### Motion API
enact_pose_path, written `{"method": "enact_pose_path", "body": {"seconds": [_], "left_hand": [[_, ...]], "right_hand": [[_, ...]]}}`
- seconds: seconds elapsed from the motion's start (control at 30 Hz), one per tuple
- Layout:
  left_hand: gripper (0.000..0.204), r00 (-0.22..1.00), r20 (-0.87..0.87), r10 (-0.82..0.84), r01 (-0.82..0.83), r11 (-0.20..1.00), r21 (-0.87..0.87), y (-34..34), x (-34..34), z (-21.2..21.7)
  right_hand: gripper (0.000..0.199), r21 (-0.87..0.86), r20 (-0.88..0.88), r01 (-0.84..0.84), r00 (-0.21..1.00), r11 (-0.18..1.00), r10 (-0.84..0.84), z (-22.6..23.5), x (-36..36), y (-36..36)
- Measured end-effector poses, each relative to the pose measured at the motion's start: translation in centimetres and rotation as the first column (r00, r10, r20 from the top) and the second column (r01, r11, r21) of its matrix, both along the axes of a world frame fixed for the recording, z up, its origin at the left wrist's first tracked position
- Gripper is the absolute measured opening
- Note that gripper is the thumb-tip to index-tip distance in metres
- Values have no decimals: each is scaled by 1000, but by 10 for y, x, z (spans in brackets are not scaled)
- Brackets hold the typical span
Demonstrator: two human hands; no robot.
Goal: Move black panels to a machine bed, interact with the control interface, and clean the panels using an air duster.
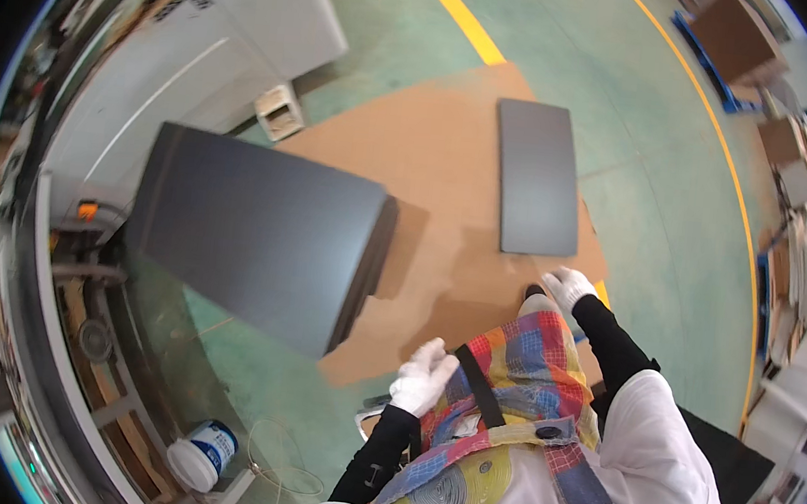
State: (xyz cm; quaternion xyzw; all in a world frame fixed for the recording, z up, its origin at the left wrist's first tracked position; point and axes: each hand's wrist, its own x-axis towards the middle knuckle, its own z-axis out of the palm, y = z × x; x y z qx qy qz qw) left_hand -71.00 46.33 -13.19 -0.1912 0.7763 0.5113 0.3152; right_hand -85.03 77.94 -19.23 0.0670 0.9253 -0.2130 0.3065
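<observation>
My left hand (422, 378), in a white glove, hangs in front of the apron (534, 362) with its fingers loosely bent and apart. Nothing shows in it. My right hand (567, 287), gloved in white too, is held out near the close end of a dark grey panel (539, 180), not touching it. Its fingers are slightly parted and no object is visible in them. That single panel lies flat on a brown cardboard sheet (451, 159). To the left stands a stack of larger dark grey panels (260, 228), apart from both hands.
A pale machine cabinet (261, 15) and a metal frame (109, 379) border the left side. A white bucket (202, 456) stands at lower left, beside a thin loose cord. Yellow lines cross the green floor (648, 130). Cardboard boxes (735, 36) and stacked boards line the right.
</observation>
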Motion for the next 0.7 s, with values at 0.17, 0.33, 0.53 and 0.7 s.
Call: {"method": "enact_pose_path", "body": {"seconds": [0.17, 0.33, 0.53, 0.7], "left_hand": [[64, 985, 155, -82, 79, 997, 26, 81, -43, -116], [73, 955, 240, -176, 220, 960, -174, 171, -132, -295], [86, 997, 62, 55, -26, 917, -398, 234, -240, -448], [89, 965, 257, -45, 177, 835, -520, 260, -266, -465]], "right_hand": [[49, 27, 39, 172, 984, 985, -173, -85, -3, 107], [60, 178, 91, 378, 913, 909, -398, -249, -39, 216], [76, 34, 75, 588, 805, 808, -589, -385, -83, 243], [79, 65, 64, 678, 729, 732, -681, -415, -92, 234]]}}
